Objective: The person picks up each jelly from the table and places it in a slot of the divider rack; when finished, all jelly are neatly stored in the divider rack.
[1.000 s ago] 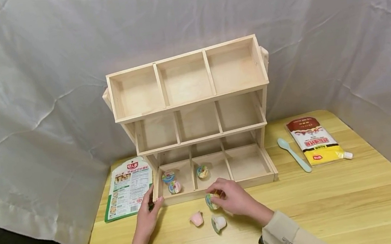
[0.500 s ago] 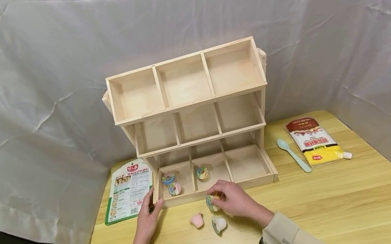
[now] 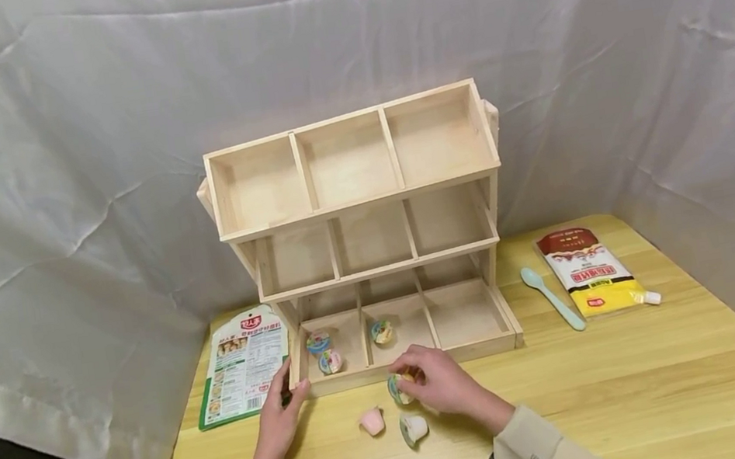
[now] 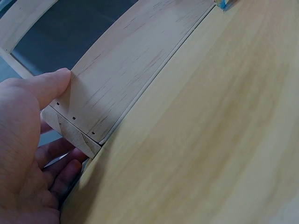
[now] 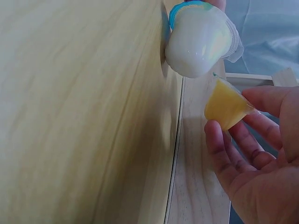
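In the head view my right hand (image 3: 441,382) pinches a small jelly cup (image 3: 400,388) just in front of the wooden rack (image 3: 415,366). The right wrist view shows that the jelly cup (image 5: 226,105) is yellow, between thumb and fingertips. My left hand (image 3: 278,424) grips the rack's lower front left corner; its thumb lies on the front board (image 4: 135,60), fingers round the side. A pink jelly cup (image 3: 372,421) and a white jelly cup (image 3: 414,428) lie on the table nearby. In the bottom tier, two cups (image 3: 330,361) sit in the left compartment and one cup (image 3: 382,332) in the middle.
A green-and-white packet (image 3: 245,364) lies left of the rack. To the right lie a pale blue spoon (image 3: 553,298) and a red, white and yellow pouch (image 3: 592,272) with a spout. Grey curtain (image 3: 340,37) surrounds the wooden table (image 3: 629,381).
The head view has tilted slightly, so the scene sits a little lower. Both hands keep nearly the same places, the right still pinching the jelly cup.
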`<state>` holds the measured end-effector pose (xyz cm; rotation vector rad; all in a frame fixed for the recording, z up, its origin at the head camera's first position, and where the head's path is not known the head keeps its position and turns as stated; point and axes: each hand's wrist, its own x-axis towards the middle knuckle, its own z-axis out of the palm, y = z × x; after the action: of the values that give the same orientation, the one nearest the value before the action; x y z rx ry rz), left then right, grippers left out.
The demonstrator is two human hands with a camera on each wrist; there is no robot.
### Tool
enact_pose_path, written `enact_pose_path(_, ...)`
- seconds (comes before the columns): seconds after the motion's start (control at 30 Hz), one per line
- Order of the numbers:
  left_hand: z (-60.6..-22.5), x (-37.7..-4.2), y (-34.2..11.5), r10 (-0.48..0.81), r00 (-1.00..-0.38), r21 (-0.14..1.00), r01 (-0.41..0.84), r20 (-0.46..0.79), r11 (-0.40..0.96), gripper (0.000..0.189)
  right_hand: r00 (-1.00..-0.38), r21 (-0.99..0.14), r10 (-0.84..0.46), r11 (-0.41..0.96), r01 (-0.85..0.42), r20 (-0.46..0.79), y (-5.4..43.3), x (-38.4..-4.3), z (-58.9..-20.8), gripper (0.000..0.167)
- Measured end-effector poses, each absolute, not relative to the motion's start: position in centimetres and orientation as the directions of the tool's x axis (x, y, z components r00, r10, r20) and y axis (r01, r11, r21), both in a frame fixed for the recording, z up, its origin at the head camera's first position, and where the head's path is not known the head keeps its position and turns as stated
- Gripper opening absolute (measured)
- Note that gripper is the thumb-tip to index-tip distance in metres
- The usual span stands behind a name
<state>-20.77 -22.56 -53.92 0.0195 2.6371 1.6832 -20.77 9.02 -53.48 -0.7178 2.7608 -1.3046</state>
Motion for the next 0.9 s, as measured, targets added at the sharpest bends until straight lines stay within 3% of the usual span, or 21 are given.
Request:
enact_pose_path(0.67,-53.9,-20.6,-22.5,0.020,-1.000,0.904,0.012,0.003,0.427,0.066,-0.900,-0.791,-0.397,0.486,-0.372,0.179,9.0,-20.9,-53.1,0.022)
enact_pose_path(0.9,-56.2,-21.8,-23.1,0.009,-1.000,0.909,0.015,0.012,0.415,0.067,-0.912,-0.826,-0.375,0.452,-0.337,0.167,9.0,-20.9,-52.3,0.024)
